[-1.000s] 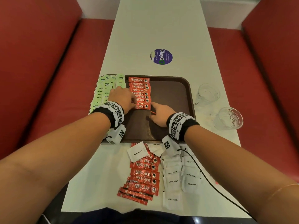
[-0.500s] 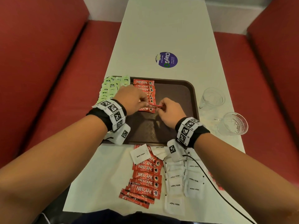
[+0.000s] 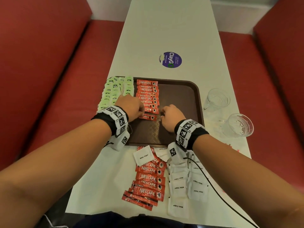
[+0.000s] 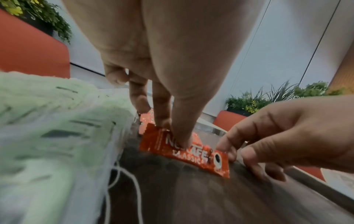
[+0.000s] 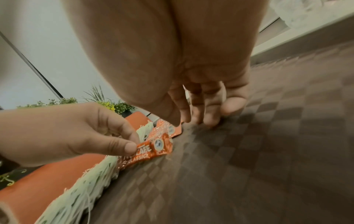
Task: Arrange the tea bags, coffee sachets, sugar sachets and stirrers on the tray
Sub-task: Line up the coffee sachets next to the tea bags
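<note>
A red bench (image 3: 41,71) runs along the far left of a long white table (image 3: 164,30), which carries a round purple sticker (image 3: 170,60) past the tray. On the left side of the brown tray (image 3: 189,99) lie green tea bags (image 3: 115,91), overlapping in rows and spilling over the rim; their print is too blurred to read from the wrist views. Just beside them, a column of red coffee sachets (image 3: 148,94) overlaps down the tray.

The left hand (image 3: 131,106) pinches the left end of the nearest sachet (image 3: 148,117), thumb on top and a finger behind, as the left wrist view shows (image 4: 184,153). That sachet lies on the tray below the column. The right hand (image 3: 171,116) rests its slightly curled fingertips (image 5: 210,121) on the tray floor at the sachet's right end; whether they touch the sachet is hard to tell.

Near the table's front edge lie more coffee sachets (image 3: 148,181) in a loose pile, with white sugar sachets (image 3: 185,183) right of them, partly hidden by the right wrist band and a black cable (image 3: 218,195). Two clear glasses (image 3: 217,99) stand right of the tray. Another red bench (image 3: 271,79) lies at the far right. The wrist views show pale walls and green plants (image 4: 287,97) behind.
</note>
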Tool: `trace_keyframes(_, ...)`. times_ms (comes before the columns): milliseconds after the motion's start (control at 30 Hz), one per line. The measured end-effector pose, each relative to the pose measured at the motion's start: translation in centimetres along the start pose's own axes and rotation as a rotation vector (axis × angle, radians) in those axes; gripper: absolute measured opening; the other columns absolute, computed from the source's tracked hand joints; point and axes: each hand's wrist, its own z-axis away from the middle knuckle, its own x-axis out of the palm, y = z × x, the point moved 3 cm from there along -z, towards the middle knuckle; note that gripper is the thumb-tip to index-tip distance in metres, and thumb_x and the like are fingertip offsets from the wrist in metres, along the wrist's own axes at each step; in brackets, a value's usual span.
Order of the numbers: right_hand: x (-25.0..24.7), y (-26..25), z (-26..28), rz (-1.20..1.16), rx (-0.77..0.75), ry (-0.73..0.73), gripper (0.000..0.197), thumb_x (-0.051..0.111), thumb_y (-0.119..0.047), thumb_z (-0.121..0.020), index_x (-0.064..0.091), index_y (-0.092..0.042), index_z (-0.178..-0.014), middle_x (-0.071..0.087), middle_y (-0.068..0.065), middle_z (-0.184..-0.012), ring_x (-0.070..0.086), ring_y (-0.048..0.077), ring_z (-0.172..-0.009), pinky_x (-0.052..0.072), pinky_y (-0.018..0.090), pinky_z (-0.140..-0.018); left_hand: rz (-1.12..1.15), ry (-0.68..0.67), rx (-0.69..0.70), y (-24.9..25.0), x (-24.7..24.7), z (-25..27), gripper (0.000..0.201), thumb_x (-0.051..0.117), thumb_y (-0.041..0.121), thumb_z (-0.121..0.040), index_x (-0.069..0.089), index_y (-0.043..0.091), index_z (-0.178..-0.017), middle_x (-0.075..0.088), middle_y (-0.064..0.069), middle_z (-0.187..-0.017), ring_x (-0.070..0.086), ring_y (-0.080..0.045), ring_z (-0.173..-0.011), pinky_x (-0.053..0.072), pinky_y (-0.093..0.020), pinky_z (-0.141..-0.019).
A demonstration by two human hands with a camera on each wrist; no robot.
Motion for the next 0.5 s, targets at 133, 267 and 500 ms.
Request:
trace_keyframes(133,0.5,-0.1,-0.4,0.059,-0.001,-0.042,0.038,0.053,-0.016,-0.096,0.056,-0.018,-0.134,0.043,0.01,-0.131,0.058,0.029,-0.109,0.051,0.038,-0.096,-0.069,0.03,-0.051,0.3,0.2,-0.9,0.017,0.065,0.051,-0.088,0.073,0.037,-0.094,0.067,0.01,-0.098,0.051,-0.021,-0.109,0.037,-0.043,-0.097)
trace_keyframes(267,0.6,-0.3,-0.8,0.065,0.012,-0.072,0.039,0.053,-0.016,-0.096,0.056,-0.021,-0.134,0.04,0.01,-0.133,0.058,0.028,-0.107,0.052,0.036,-0.094,-0.083,0.075,-0.107,0.0,-0.1,-1.5,0.026,0.068,0.055,-0.084,0.07,0.036,-0.102,0.068,0.008,-0.102,0.051,-0.022,-0.111,0.037,-0.042,-0.096)
trace_keyframes(500,0.8,0.0,-0.8,0.048,0.015,-0.063,0.041,0.053,-0.017,-0.096,0.053,-0.022,-0.137,0.04,0.01,-0.132,0.057,0.028,-0.108,0.052,0.037,-0.095,-0.195,-0.005,-0.13,-0.6,0.5,-0.9,0.069,0.073,0.072,-0.067,0.055,0.033,-0.121,0.066,0.005,-0.111,0.048,-0.025,-0.118,0.035,-0.045,-0.1)
